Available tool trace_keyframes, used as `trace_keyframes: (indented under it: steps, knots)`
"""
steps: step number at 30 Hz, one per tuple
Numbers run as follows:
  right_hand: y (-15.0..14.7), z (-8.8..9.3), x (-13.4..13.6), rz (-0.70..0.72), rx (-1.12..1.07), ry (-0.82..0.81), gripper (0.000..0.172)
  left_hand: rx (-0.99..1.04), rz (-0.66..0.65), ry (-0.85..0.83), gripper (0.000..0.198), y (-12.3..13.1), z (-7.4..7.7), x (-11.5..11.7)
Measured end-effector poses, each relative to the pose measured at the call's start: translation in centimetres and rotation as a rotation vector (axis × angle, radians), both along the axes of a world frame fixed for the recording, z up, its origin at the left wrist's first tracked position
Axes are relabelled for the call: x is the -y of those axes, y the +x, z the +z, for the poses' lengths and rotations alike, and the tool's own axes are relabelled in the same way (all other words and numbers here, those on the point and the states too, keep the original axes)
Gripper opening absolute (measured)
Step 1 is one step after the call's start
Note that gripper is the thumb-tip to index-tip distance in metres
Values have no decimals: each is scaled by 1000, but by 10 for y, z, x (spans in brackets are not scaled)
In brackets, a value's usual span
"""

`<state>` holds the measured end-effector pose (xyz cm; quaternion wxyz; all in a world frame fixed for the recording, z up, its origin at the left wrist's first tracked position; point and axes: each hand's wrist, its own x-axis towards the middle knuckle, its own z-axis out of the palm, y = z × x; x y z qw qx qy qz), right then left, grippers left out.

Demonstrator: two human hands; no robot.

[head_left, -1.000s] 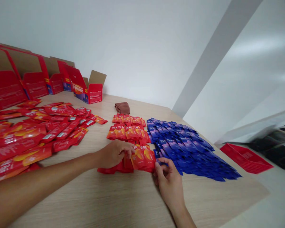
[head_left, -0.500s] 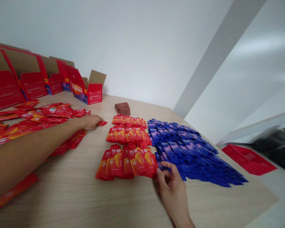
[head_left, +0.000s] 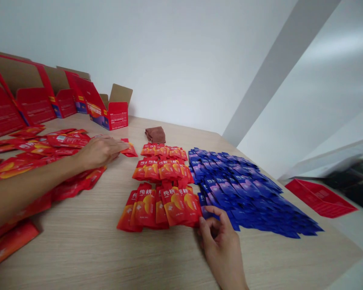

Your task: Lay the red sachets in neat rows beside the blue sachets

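Observation:
My left hand (head_left: 100, 151) reaches over the left side of the table. Its fingers are closed at the edge of a single red-orange sachet (head_left: 130, 150), just left of the rows. My right hand (head_left: 222, 237) is at the near right corner of the front row of red sachets (head_left: 145, 207), thumb and forefinger closed at the edge of the last sachet (head_left: 188, 205). Behind that row are two more rows of red sachets (head_left: 171, 168). Left of them, a loose heap of red sachets (head_left: 33, 159) is partly covered by my left forearm.
Overlapping blue sachets (head_left: 254, 197) cover the right side of the table. A folded brown cloth (head_left: 155, 135) sits behind the red rows. Several open red boxes (head_left: 36, 105) stand along the wall, one (head_left: 118, 114) nearest the cloth. Another red box (head_left: 320, 197) is beyond the right edge.
My left hand has shifted slightly left and up, and more of the single red sachet shows beyond its fingers. My right hand stays at the front row. The camera view has shifted slightly.

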<state>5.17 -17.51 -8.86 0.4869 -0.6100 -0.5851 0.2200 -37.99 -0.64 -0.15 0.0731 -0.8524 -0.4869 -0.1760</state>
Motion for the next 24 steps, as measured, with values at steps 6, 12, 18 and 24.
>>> trace_keyframes:
  steps: [6,12,18,24]
  knots:
    - [-1,0,1,9,-14,-15,58,83,-435,152,62,32,-44,77]
    - [-1,3,1,19,-34,-45,61,124,-627,179,71,80,-78,103]
    - [0,4,1,11,-12,-57,59,61,-585,54,72,88,-77,112]
    - [0,2,1,1,-4,-53,61,24,-474,50,60,70,-50,96]
